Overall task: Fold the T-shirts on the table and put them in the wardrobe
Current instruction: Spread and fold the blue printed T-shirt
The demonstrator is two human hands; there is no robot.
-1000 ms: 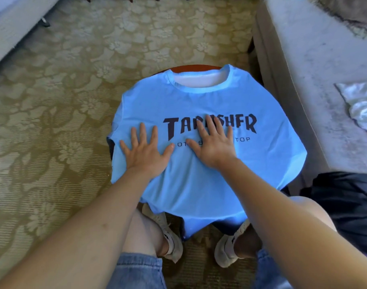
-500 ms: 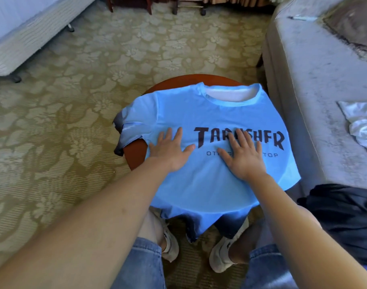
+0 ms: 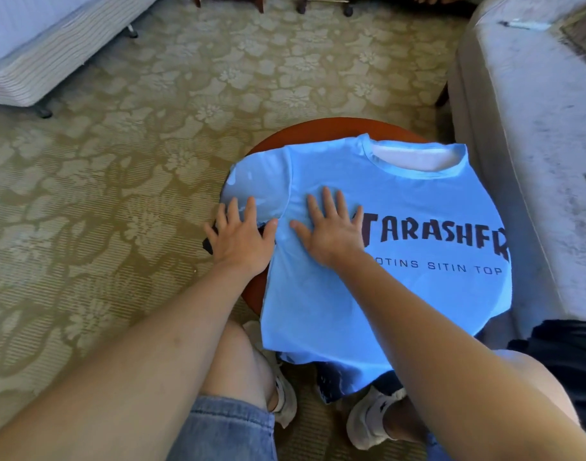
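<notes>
The left hand (image 3: pixel 241 237) and right hand (image 3: pixel 331 231), flat and spread, had slid over the shirt (image 3: pixel 401 194) toward the left edge of the table (image 3: pixel 318 131); no fold yet.

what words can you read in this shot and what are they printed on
"TARASHFR": large dark letters across the chest of the light blue T-shirt.
"OTINS SITIN TOP": small dark line just below it on the same shirt; the wrist of the right hand may hide its start.
Small dark mark on the white shoe: too small to read.
</notes>
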